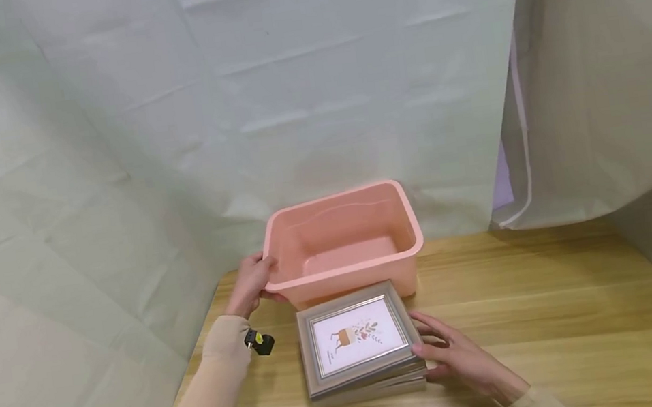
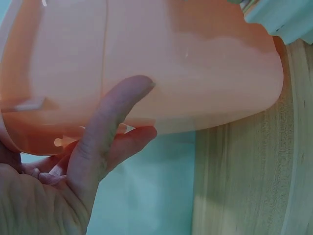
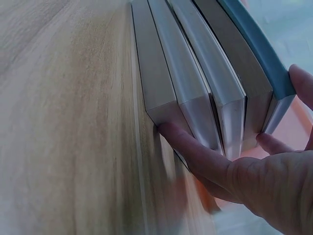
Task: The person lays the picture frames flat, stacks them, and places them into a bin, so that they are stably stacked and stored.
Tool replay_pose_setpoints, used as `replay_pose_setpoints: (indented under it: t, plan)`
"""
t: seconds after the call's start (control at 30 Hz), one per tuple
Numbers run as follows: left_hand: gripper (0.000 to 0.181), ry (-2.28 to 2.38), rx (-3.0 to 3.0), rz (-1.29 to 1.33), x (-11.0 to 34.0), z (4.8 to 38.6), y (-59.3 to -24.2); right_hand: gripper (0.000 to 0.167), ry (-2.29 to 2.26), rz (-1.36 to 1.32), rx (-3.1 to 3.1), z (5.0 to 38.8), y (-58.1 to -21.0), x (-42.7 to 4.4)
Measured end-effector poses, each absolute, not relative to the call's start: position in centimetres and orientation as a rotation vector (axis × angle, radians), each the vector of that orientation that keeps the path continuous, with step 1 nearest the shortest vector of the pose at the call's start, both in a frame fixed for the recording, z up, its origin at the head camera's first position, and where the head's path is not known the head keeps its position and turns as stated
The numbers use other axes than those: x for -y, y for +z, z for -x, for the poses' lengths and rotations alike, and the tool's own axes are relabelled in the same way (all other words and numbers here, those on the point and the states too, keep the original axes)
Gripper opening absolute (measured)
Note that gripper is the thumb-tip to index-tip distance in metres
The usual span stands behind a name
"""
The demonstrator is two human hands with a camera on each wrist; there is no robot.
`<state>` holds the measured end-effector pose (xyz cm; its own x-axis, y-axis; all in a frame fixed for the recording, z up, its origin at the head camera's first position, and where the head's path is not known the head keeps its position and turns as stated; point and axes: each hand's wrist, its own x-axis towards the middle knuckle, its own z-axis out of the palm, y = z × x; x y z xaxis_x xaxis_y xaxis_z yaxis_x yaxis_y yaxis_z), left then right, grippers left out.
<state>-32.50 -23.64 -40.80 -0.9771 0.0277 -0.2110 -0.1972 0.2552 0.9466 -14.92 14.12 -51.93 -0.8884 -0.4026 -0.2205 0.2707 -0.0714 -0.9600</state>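
Note:
A pink plastic bin (image 1: 348,276) stands at the back of the table, its opening facing up. My left hand (image 1: 251,283) grips its left rim; in the left wrist view, the thumb (image 2: 115,110) lies along the bin wall (image 2: 195,73) while other fingers reach beneath the rim. In front of the bin lies a stack of several picture frames, the top picture frame (image 1: 356,337) showing a deer-and-flowers print and sitting slightly askew. My right hand (image 1: 460,357) touches the stack's right side with spread fingers. Stacked frame edges (image 3: 195,73) meet its fingertips in the right wrist view.
A wooden table (image 1: 563,310) extends to the right of the stack. Pale cloth (image 1: 312,95) hangs behind and to the left, and a greyish curtain (image 1: 611,69) hangs at right. A small black device (image 1: 260,342) is attached at the left wrist.

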Motion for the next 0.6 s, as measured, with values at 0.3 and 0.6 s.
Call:
replay_pose_setpoints:
  t: [0.3,0.6]
  plan:
    - [0.049,1.831,-2.320,0.163,22.7,32.4,-41.3,0.083,-1.997,0.126,-1.798,14.4,-51.8,-14.1]
    - [0.057,1.920,-2.274,0.159,23.0,31.0,-41.9,0.083,-1.984,0.134,-1.790,14.3,-51.8,-13.8]
